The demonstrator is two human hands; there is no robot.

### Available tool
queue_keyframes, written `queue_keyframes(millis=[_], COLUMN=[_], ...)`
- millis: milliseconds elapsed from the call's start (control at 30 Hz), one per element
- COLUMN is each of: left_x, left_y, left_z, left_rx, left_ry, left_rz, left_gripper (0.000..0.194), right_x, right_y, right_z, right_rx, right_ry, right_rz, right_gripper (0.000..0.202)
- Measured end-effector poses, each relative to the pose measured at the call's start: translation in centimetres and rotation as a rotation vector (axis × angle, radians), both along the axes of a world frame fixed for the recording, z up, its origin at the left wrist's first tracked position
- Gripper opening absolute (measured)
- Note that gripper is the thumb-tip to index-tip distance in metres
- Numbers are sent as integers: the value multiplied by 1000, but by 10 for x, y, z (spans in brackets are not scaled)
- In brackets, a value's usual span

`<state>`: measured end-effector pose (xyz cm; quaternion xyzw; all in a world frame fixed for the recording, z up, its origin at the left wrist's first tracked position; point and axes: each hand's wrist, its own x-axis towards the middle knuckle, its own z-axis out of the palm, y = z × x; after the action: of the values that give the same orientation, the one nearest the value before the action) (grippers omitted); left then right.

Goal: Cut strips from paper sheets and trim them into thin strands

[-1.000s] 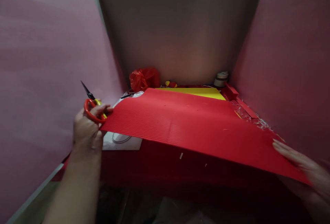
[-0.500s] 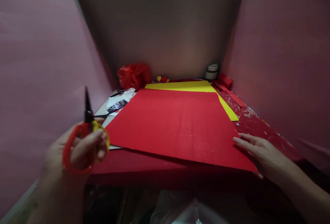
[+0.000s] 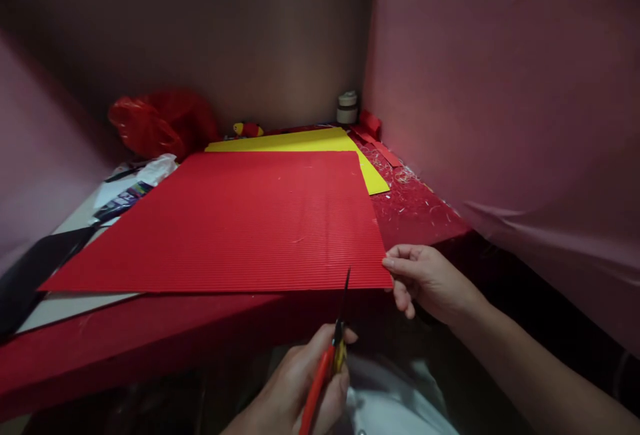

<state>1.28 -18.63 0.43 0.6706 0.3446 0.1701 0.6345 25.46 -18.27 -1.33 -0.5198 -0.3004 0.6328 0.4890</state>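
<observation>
A large red corrugated sheet (image 3: 240, 221) lies across the table, its near edge level with the table's front edge. My right hand (image 3: 425, 278) pinches the sheet's near right corner between thumb and fingers. Below the near edge, my left hand (image 3: 313, 378) grips scissors (image 3: 320, 381) with red and yellow handles. Their dark blades point up and away, with the tip in front of the sheet's near edge in my view; I cannot tell whether it touches. Under the red sheet, a yellow sheet (image 3: 373, 178) shows along the back and right.
At the back left sits a red plastic bag (image 3: 160, 121), with a small red and yellow figure (image 3: 248, 129) beside it. A pale round container (image 3: 347, 108) stands at the back right near red strips (image 3: 383, 148). A black flat object (image 3: 40, 268) lies left.
My view has turned to the right. My left hand has brought the scissors from the left to below the sheet's near right part. My right hand now pinches the corner.
</observation>
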Motion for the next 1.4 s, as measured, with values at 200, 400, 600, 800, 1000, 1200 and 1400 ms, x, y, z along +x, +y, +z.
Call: queue_keyframes(millis=[200, 400, 600, 800, 1000, 1200, 1400], left_x=[3, 2, 5, 17, 37, 51, 47], left_y=[-4, 0, -5, -7, -10, -6, -8], left_z=[-19, -39, -44, -26, -19, -8, -14], left_rx=[101, 77, 100, 97, 82, 61, -17], left_ry=[107, 107, 133, 147, 196, 200, 218], left_rz=[-196, -345, -308, -268, -229, -182, -111], left_gripper=[35, 25, 26, 22, 18, 21, 21], right_x=[-6, -4, -11, -13, -12, -16, -17], right_y=[-4, -16, -18, -16, -16, -14, -12], right_z=[-6, -18, -19, -13, -17, -15, -19], right_rx=[40, 52, 43, 57, 62, 55, 55], right_ry=[-37, 28, 108, 153, 130, 120, 132], right_rz=[-43, -19, 13, -7, 8, 25, 42], right_gripper=[32, 27, 23, 20, 21, 24, 22])
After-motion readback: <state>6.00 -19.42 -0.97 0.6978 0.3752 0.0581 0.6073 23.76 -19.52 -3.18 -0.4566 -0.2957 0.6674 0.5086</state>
